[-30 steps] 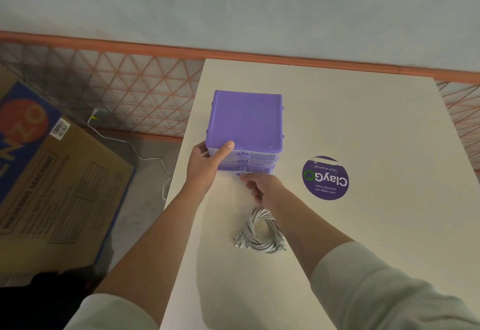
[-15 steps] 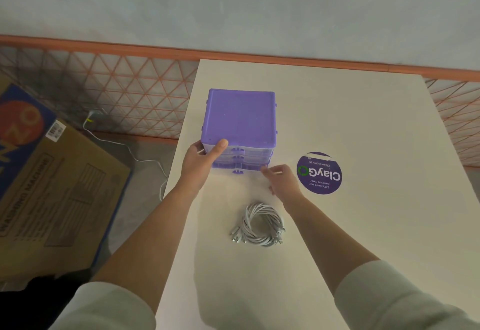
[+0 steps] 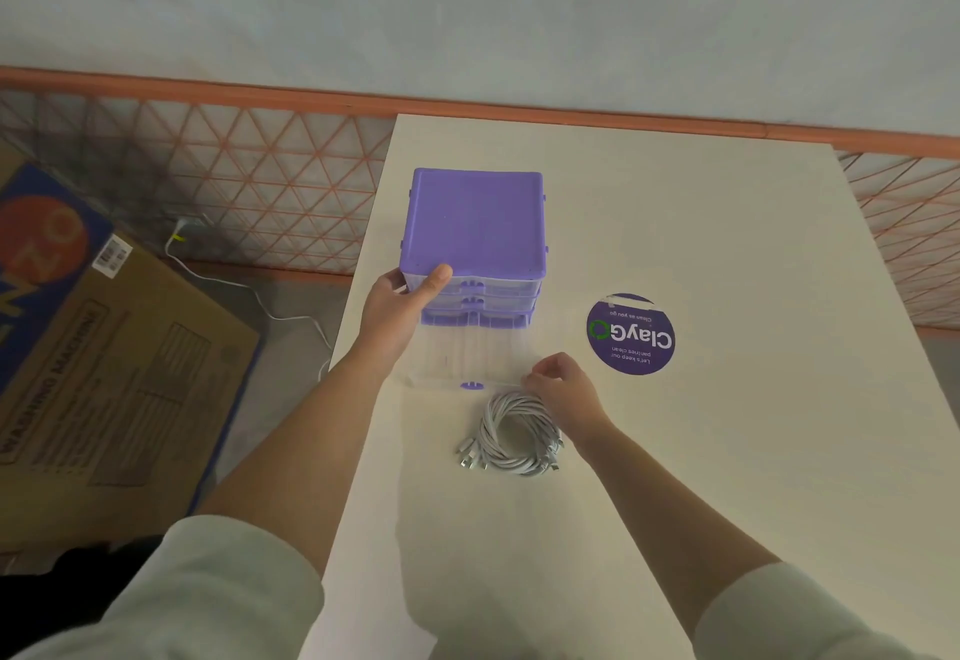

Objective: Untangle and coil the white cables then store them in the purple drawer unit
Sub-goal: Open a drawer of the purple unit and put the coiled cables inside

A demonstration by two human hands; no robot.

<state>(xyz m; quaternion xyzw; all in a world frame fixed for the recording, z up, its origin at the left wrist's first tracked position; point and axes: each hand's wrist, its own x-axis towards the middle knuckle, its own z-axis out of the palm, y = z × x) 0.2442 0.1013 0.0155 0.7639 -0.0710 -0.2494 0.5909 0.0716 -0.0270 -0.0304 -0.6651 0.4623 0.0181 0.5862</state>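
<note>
Since half a second ago, the clear plastic bottom drawer [image 3: 470, 358] has slid well out of the purple plastic drawer unit [image 3: 475, 233] toward the person; before, it sat nearly closed. With it, the right hand [image 3: 558, 389] has drawn back from the unit's front and now lies at the drawer's near right corner, its fingers [image 3: 537, 380] curled and pinching the front edge beside the small purple handle [image 3: 471, 385]. The left hand [image 3: 397, 308] is where it was, gripping the unit's near left corner, thumb laid across the top edge and the other fingers wrapped round the side.

That unit stands on the cream tabletop [image 3: 727, 451] near its left edge, with a flat square lid and two more clear drawers shut above the open one. What lies inside the open drawer cannot be made out through its clear walls.

Just in front of the drawer's front edge lies the coiled bundle of white cables [image 3: 511, 433], wound into a loose ring, with its metal plugs fanning out at the lower left and lower right. The right wrist passes just beside the ring's right side.

A round purple sticker [image 3: 631, 334] sits on the tabletop to the right of the unit.
</note>
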